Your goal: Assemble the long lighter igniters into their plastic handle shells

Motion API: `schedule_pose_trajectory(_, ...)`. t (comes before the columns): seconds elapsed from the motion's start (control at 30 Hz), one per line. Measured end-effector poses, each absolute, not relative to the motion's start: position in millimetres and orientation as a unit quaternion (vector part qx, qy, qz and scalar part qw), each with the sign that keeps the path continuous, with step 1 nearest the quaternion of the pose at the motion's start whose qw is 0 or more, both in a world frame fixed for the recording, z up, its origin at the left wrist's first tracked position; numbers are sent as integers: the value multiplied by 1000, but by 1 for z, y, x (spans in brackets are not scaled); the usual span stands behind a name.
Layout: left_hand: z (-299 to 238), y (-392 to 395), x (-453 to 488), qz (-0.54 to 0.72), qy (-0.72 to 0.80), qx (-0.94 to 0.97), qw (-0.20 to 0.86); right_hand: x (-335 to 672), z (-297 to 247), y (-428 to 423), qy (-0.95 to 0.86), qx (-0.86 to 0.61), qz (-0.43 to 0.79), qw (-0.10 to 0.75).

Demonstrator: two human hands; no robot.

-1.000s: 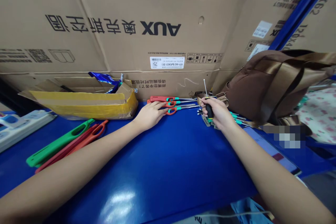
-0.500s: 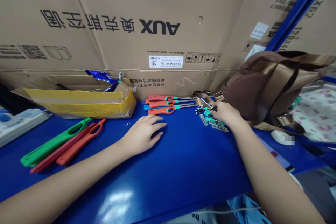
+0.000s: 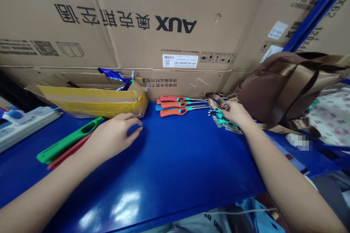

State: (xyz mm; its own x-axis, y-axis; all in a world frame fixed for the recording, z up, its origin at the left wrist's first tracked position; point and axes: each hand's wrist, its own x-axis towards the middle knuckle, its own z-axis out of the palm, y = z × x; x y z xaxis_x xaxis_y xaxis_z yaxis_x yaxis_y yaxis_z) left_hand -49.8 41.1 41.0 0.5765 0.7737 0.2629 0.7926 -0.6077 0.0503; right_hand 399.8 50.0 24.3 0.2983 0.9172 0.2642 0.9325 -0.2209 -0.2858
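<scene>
My left hand (image 3: 115, 138) hovers palm down over the blue table (image 3: 175, 167), fingers loosely spread and holding nothing, just right of the long green plastic handle (image 3: 68, 141) and the red ones under it. My right hand (image 3: 235, 113) rests at the pile of small teal and metal parts (image 3: 226, 123) near the brown bag, its fingers curled and pinched on something I cannot make out. Several orange-red stick lighters with teal collars (image 3: 177, 106) lie in a row between my hands, at the back.
A yellow-taped open cardboard box (image 3: 93, 98) sits back left, with a white power strip (image 3: 24, 123) further left. A brown bag (image 3: 284, 87) with tan straps stands at the right. Large AUX cartons (image 3: 164, 25) wall off the back.
My left hand has drawn back from the lighters and slid left toward the green handle. My right hand has put down the screwdriver it held upright and now fingers the small parts.
</scene>
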Motion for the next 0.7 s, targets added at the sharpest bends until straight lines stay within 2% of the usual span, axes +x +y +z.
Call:
schedule_pose_trajectory(0.17,45,38,-58,-40,-542,-829,128,371,18,50,-654,-689,-25,310)
schedule_pose_trajectory(0.27,44,36,-59,2,-594,-788,161,346,13,45,-699,-624,-6,349)
schedule_pose_trajectory(0.47,46,44,-67,46,-642,-754,130,318,7,34,-759,-540,22,362)
schedule_pose_trajectory(0.7,51,42,-64,62,-652,-747,110,321,8,34,-769,-519,18,373)
